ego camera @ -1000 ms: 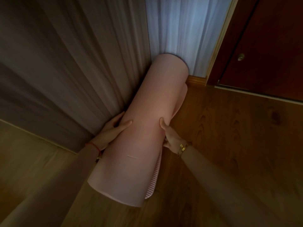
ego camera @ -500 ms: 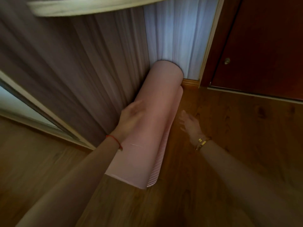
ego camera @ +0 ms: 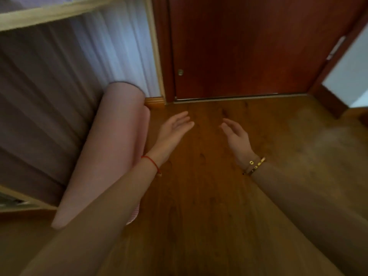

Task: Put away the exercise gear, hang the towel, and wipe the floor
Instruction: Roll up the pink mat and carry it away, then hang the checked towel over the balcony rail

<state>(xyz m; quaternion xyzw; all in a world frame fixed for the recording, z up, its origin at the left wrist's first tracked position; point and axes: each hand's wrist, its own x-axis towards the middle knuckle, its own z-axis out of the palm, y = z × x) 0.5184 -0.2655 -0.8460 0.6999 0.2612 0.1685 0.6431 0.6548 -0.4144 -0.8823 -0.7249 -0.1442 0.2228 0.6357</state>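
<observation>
A rolled pink exercise mat (ego camera: 107, 148) lies on the wooden floor (ego camera: 209, 196) along the curtain at the left, its far end near the corner. My left hand (ego camera: 175, 126) hovers to the right of the mat with relaxed fingers, holding nothing; its forearm crosses over the mat's near end. My right hand (ego camera: 237, 136) floats over the floor further right, fingers relaxed and empty, with gold bracelets at the wrist.
A grey-and-white curtain (ego camera: 65, 80) hangs behind the mat. A dark red wooden door (ego camera: 249, 46) stands closed at the back, with a white opening (ego camera: 350, 76) at the far right. A pale wooden frame edge (ego camera: 49, 14) crosses the top left.
Both hands let go of the mat and moved right, over the floor. The view swung to the right, so the mat now lies at the left.
</observation>
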